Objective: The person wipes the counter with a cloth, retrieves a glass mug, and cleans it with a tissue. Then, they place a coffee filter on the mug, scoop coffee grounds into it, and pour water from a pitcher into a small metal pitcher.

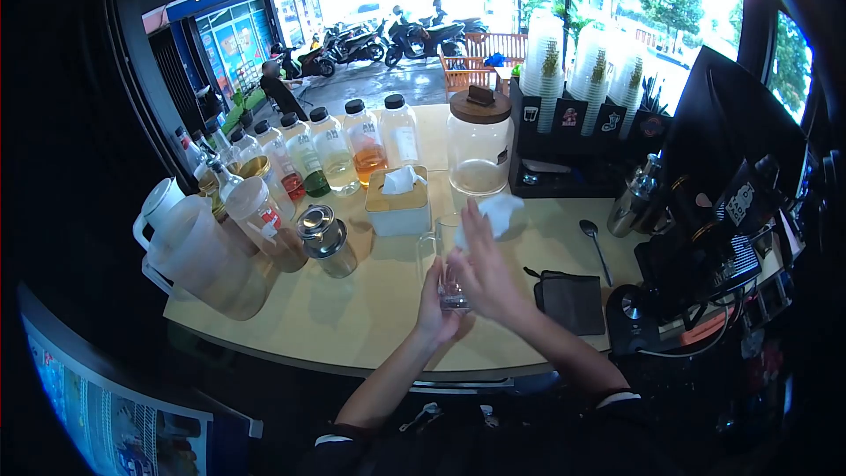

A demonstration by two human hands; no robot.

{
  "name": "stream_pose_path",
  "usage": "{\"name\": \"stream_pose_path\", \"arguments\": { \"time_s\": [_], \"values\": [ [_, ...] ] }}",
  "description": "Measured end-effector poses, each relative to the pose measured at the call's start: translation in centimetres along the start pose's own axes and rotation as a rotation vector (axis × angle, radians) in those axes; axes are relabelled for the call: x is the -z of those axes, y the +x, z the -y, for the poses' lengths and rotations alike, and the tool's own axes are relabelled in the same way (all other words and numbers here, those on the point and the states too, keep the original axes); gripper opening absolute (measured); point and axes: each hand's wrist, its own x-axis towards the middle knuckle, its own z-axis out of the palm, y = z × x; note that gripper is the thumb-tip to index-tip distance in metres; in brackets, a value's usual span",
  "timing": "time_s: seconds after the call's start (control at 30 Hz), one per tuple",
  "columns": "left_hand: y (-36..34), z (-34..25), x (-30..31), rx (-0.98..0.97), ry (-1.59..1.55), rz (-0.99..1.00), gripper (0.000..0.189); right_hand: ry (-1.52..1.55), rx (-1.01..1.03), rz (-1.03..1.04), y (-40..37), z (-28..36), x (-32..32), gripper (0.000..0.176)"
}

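Observation:
Over the middle of the counter, a clear glass mug rests in my left hand, whose fingers wrap round its lower part. My right hand is against the mug's right side, with a white tissue beside its fingers. The fingers of that hand are partly blurred, and how they hold the tissue is hard to make out. Just behind the mug stands a tissue box with a wooden lid. A folded dark cloth lies to the right of my hands.
Bottles line the back left, near a large pitcher and a metal-topped jar. A wooden-lidded jar stands behind. Rightward are a spoon, a shaker and stacked cups. A person is outside.

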Motion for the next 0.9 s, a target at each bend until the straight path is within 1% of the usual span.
{"name": "stream_pose_path", "arguments": {
  "time_s": [0.03,0.07,0.1,0.13,0.17,0.2,0.27,0.3,0.33,0.37,0.4,0.43,0.47,0.5,0.53,0.57,0.6,0.63,0.67,0.7,0.73,0.77,0.8,0.87,0.9],
  "values": [
    [-0.4,-0.5,-0.9,0.044,-0.078,0.038,0.061,0.044,-0.024,-0.074,1.2,-0.4,0.6,0.054],
    [-0.2,-0.6,-0.4,0.046,-0.078,0.037,0.061,0.090,-0.052,-0.147,2.0,-0.9,1.2,0.046],
    [0.3,-0.8,0.5,0.137,-0.270,0.229,0.061,0.089,-0.054,-0.148,2.7,-1.0,2.2,0.046],
    [0.6,-1.0,1.2,0.227,-0.461,0.422,0.062,0.325,-0.263,-0.003,3.3,-0.8,3.4,0.036],
    [0.7,-1.0,1.8,0.269,-0.483,0.375,0.065,0.560,-0.470,0.149,3.6,-0.9,4.3,0.031],
    [0.4,-1.2,1.6,0.267,-0.483,0.373,0.065,0.562,-0.469,0.151,3.5,-1.9,4.5,0.031],
    [0.1,-1.8,0.7,0.425,-0.778,0.525,0.065,0.765,-0.238,0.307,3.4,-4.2,4.2,0.032],
    [0.2,-1.8,1.0,0.423,-0.776,0.529,0.065,0.742,-0.208,0.308,3.3,-4.0,4.3,0.035],
    [0.4,-1.9,1.6,0.414,-0.687,0.522,0.065,0.740,-0.202,0.310,3.2,-3.6,4.3,0.035],
    [0.4,-2.0,2.0,0.407,-0.598,0.512,0.065,0.696,-0.242,0.258,3.0,-3.0,4.2,0.035],
    [0.5,-2.2,2.2,0.409,-0.596,0.510,0.065,0.654,-0.285,0.204,3.0,-2.0,4.4,0.035],
    [0.5,-2.3,2.3,0.192,-0.261,0.277,0.063,0.573,-0.333,0.178,3.2,-0.8,5.0,0.036],
    [0.5,-2.4,2.4,-0.026,0.074,0.041,0.061,0.574,-0.335,0.179,3.5,0.1,5.2,0.036],
    [0.7,-2.8,1.9,-0.025,0.078,0.040,0.061,0.394,-0.348,0.195,3.8,0.8,5.2,0.032],
    [0.7,-3.3,1.0,-0.144,0.573,0.104,0.061,0.216,-0.361,0.214,4.0,1.2,5.2,0.029],
    [0.6,-3.3,0.6,-0.258,1.065,0.166,0.061,0.220,-0.367,0.220,4.0,1.5,5.4,0.029],
    [0.7,-3.4,1.2,-0.256,1.062,0.161,0.061,0.124,-0.256,0.321,4.2,1.6,5.6,0.027],
    [1.2,-3.7,2.2,-0.132,0.976,0.221,0.064,0.025,-0.140,0.417,4.7,1.5,5.8,0.026],
    [1.5,-3.9,2.8,-0.006,0.888,0.282,0.068,0.025,-0.140,0.416,5.0,0.9,6.1,0.026],
    [1.3,-3.8,2.9,-0.001,0.889,0.285,0.068,0.230,-0.110,0.503,4.9,-0.4,6.5,0.027],
    [0.9,-3.4,3.1,0.100,0.595,0.330,0.066,0.435,-0.078,0.587,5.0,-1.3,7.1,0.027],
    [0.5,-3.2,3.3,0.197,0.299,0.365,0.064,0.478,-0.134,0.684,5.4,-1.9,7.8,0.026],
    [0.3,-2.7,3.3,0.198,0.299,0.362,0.064,0.481,-0.134,0.685,5.2,-2.8,7.9,0.026],
    [0.4,-1.2,2.7,0.240,-0.063,0.426,0.062,0.786,-0.202,0.550,4.8,-5.6,7.3,0.028],
    [0.1,-0.8,2.1,0.178,-0.081,0.476,0.053,0.856,-0.272,0.421,4.6,-6.5,7.2,0.029]
  ]
}}
